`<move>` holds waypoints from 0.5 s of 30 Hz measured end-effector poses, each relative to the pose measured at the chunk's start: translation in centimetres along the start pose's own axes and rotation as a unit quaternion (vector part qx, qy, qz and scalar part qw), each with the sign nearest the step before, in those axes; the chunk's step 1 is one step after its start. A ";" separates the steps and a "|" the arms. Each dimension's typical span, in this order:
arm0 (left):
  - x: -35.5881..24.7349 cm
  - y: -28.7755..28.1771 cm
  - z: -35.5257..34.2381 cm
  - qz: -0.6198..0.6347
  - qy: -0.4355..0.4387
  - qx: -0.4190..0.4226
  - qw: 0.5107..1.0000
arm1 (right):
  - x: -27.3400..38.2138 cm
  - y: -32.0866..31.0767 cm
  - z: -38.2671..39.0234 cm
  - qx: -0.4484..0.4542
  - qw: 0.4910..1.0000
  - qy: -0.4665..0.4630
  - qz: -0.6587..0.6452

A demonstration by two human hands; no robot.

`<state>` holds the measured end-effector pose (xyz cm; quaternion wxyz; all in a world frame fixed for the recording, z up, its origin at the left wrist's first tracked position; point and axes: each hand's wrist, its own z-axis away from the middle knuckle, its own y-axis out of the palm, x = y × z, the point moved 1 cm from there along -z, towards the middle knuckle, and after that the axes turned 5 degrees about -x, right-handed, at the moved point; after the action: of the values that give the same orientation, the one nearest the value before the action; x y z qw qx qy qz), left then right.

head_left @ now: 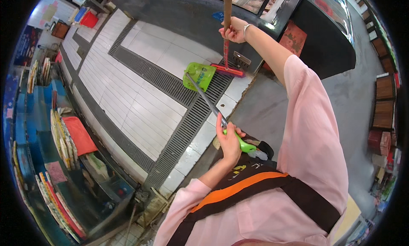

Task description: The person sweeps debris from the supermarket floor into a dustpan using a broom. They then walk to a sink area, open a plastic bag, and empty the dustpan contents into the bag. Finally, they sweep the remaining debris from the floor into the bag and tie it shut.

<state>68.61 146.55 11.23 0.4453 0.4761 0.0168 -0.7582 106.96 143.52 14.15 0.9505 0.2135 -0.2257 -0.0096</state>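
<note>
My left hand (230,144) is closed around the handle of a long-handled dustpan, near its green grip end. The dustpan's bright green scoop (203,75) rests on the floor over a drain grate, at the far end of its grey pole. Farther forward and to the right, my right hand (234,30) wraps round the wooden stick of a broom (226,54). The broom's red head (228,70) with dark bristles touches the floor just right of the scoop. Whatever the scoop may hold is too small to make out.
Slotted drain grates (153,77) run between white floor tiles (140,105). A dark display counter (179,11) spans the front, with a black case (326,37) at right. Blue tanks (42,105) with a red cloth (79,135) line the left. A red bucket (88,19) stands far left.
</note>
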 end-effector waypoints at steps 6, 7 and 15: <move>-1.5 7.4 -1.2 0.126 0.051 0.025 0.990 | 3.0 2.3 0.2 -0.001 0.994 -0.010 0.111; -1.4 8.5 -2.2 0.112 0.057 0.026 0.992 | 3.9 2.8 -0.1 0.005 0.990 -0.009 0.142; 3.4 20.6 -16.0 0.120 0.081 -0.137 0.980 | 10.3 1.9 -4.9 0.049 0.976 0.054 0.204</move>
<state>93.65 139.10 8.17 0.5911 0.4689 0.0996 -0.6487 118.18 146.09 15.32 0.9315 0.2099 -0.2132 0.2069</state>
